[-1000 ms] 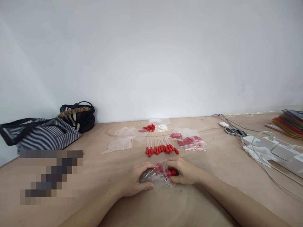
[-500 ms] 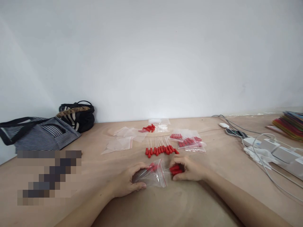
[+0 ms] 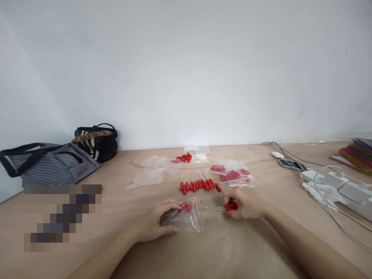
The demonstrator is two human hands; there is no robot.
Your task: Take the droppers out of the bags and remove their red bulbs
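Observation:
My left hand (image 3: 159,223) is closed round a clear zip bag (image 3: 190,224), its thumb below and fingers above. Inside that bag show droppers with red bulbs (image 3: 186,206). To the right, my right hand (image 3: 242,203) grips a few droppers by their red bulbs (image 3: 231,206). Their clear glass tubes (image 3: 213,209) point left at the bag's red-lined mouth; I cannot tell whether the tips are inside it. Just beyond both hands lies a row of loose droppers (image 3: 199,185), bulbs towards me.
Flat zip bags (image 3: 147,177) lie left of the row, and filled bags (image 3: 235,176) lie right of it. Loose red bulbs (image 3: 184,158) sit farther back. A striped bag (image 3: 61,164) stands at left; a power strip (image 3: 348,190) with cables is at right.
My right hand has moved right, away from the bag, with the droppers in its grip. More of their tubes shows now. My left hand has barely moved.

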